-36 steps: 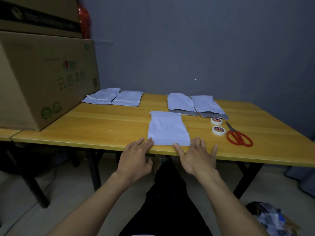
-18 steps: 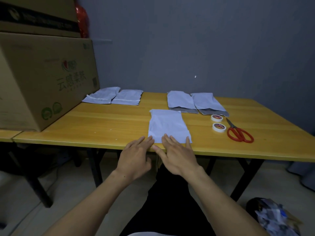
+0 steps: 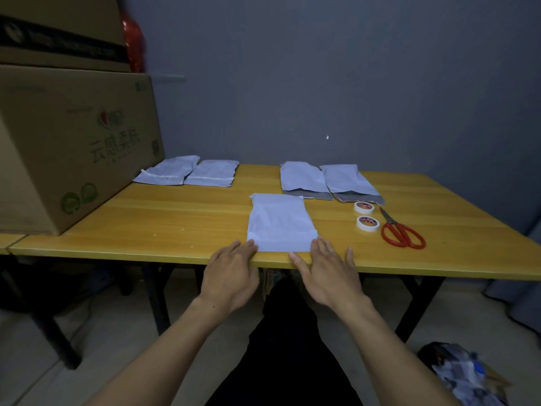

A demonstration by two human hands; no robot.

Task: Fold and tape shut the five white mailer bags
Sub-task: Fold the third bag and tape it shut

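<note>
A white mailer bag (image 3: 279, 227) lies flat near the front edge of the yellow table (image 3: 175, 218). My left hand (image 3: 231, 272) lies flat with straight fingers at the bag's near left corner. My right hand (image 3: 325, 269) lies flat at its near right corner, fingers spread. Two folded white bags (image 3: 168, 172) (image 3: 213, 176) lie at the back left. Two more bags (image 3: 301, 180) (image 3: 348, 183) with grey open ends lie at the back middle. Two tape rolls (image 3: 364, 207) (image 3: 367, 223) and red scissors (image 3: 401, 233) sit to the right.
Large cardboard boxes (image 3: 67, 142) stand stacked on the table's left end, with a red object (image 3: 133, 36) behind them. A grey wall rises behind the table. A bag of crumpled waste (image 3: 465, 373) sits on the floor at the lower right.
My right hand slid from the bag's near middle rightward to its right corner. The left hand stayed at the left corner.
</note>
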